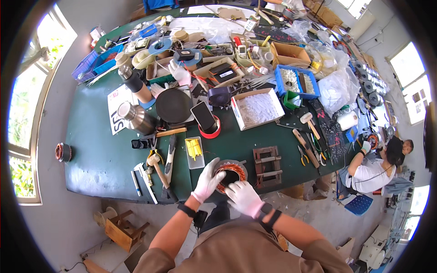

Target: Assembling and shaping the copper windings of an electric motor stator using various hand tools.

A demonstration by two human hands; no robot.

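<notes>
At the near edge of the green table, a motor stator point(240, 169) with a ring of copper winding stands with its dark round opening facing up. My left hand point(207, 180), in a white glove, grips the stator's left rim, thumb over the winding. On the near right side, my gloved right hand point(245, 197) has its fingers curled onto the winding's edge. What lies under those fingertips is hidden. Just beyond my left hand sits a clear tray point(195, 160) of yellow strips point(194, 148). A brown wooden frame point(267, 166) lies to the right of the stator.
Left of the tray lie a hammer point(160, 175), a caliper point(145, 182) and another stator point(63, 152) farther off. Pliers point(303, 156) and a mallet point(309, 123) lie right. Beyond stand steel flasks point(136, 117) and a box of white pieces point(257, 109). A person point(371, 170) sits at right.
</notes>
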